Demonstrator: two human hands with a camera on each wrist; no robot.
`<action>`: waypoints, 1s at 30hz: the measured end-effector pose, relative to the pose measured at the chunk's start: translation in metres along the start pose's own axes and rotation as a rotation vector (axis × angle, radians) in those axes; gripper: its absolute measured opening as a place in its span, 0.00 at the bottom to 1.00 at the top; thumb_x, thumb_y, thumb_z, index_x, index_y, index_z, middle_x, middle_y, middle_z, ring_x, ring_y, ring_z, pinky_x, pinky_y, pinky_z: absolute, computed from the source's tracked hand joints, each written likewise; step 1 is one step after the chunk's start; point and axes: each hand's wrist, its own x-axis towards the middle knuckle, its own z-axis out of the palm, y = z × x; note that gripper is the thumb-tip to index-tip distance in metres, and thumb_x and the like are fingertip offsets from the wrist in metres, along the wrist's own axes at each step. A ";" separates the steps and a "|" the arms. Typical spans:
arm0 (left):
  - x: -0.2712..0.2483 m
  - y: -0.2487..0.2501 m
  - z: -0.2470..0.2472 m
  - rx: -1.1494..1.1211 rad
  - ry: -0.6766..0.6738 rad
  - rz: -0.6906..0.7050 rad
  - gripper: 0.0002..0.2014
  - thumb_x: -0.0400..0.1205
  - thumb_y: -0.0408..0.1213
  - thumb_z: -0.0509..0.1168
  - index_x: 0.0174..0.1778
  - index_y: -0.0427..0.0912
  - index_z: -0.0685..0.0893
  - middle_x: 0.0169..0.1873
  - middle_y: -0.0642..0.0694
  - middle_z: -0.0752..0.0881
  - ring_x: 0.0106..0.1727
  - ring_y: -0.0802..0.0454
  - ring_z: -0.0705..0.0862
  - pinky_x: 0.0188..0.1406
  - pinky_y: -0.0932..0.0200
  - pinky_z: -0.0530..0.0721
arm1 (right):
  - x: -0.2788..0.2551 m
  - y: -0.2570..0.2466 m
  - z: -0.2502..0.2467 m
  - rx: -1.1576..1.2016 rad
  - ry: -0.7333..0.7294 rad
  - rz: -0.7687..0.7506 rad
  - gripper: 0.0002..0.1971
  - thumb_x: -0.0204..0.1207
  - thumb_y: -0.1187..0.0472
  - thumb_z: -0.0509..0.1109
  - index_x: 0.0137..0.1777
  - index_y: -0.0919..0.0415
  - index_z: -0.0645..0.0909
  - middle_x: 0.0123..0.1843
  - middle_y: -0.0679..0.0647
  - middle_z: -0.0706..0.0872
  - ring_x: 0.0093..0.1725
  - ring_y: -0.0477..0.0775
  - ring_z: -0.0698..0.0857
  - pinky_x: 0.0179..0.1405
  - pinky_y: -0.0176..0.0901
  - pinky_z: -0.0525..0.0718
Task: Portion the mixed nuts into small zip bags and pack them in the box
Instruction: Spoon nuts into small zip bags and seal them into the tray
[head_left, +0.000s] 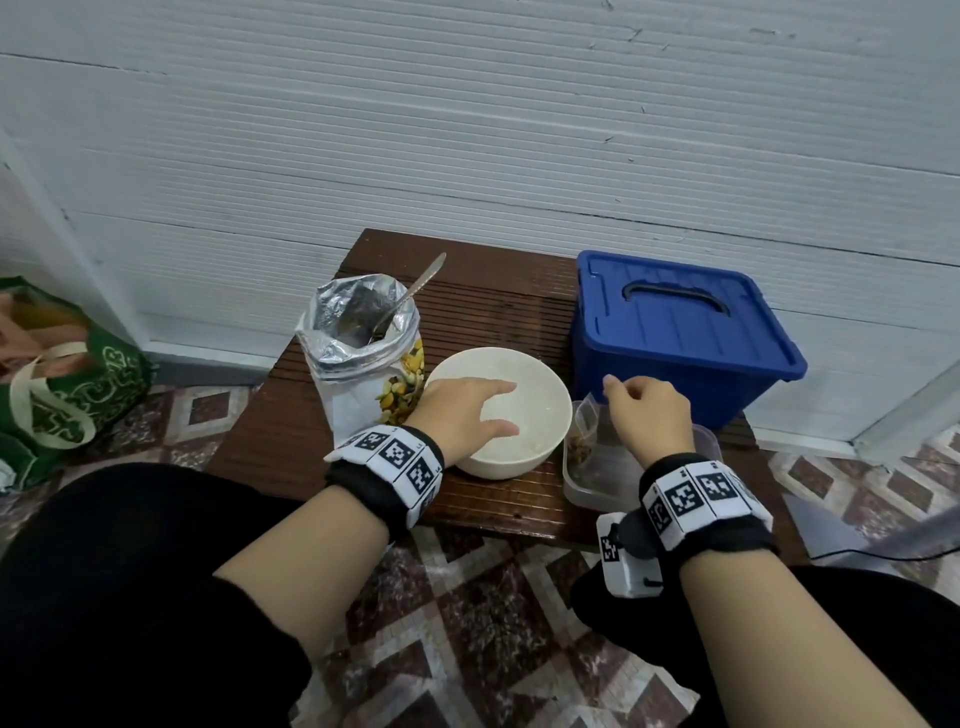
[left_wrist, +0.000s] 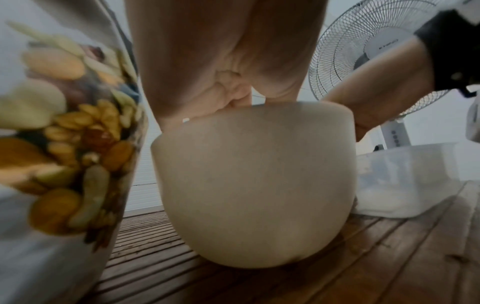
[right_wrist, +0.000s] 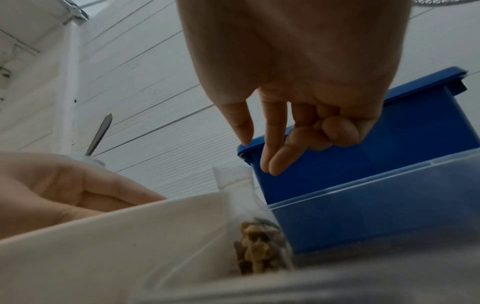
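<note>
The left hand (head_left: 462, 410) reaches flat-fingered into the round cream bowl (head_left: 540, 410). The right hand (head_left: 649, 415), loosely curled, holds nothing above the clear nut-filled zip bag (head_left: 584, 441), standing at 3 o'clock from the bowl, ready for sealing.

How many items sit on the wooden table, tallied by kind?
Foil nut pouch: 1
Spoon, in the pouch: 1
White bowl: 1
Zip bag of nuts: 1
Clear tub: 1
Blue box, lidded: 1
Total: 6
</note>
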 end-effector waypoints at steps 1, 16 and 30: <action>0.003 0.002 0.001 0.041 -0.034 -0.005 0.31 0.78 0.55 0.69 0.77 0.58 0.71 0.75 0.51 0.75 0.78 0.46 0.69 0.79 0.50 0.62 | -0.001 -0.002 0.000 0.007 0.021 -0.024 0.17 0.83 0.52 0.60 0.39 0.62 0.80 0.34 0.53 0.81 0.45 0.56 0.80 0.44 0.43 0.72; 0.013 0.018 0.008 0.104 0.041 -0.007 0.18 0.77 0.59 0.67 0.60 0.57 0.83 0.59 0.60 0.85 0.65 0.58 0.77 0.65 0.51 0.57 | -0.002 -0.009 0.011 0.023 0.095 -0.191 0.10 0.80 0.53 0.64 0.50 0.55 0.85 0.44 0.53 0.86 0.51 0.57 0.82 0.55 0.54 0.81; 0.008 0.021 -0.005 -0.459 0.161 0.048 0.09 0.85 0.44 0.62 0.52 0.53 0.89 0.52 0.56 0.89 0.57 0.61 0.81 0.52 0.77 0.72 | -0.007 -0.018 0.019 -0.151 -0.040 -0.440 0.15 0.78 0.52 0.67 0.64 0.49 0.83 0.60 0.46 0.86 0.64 0.54 0.75 0.67 0.54 0.71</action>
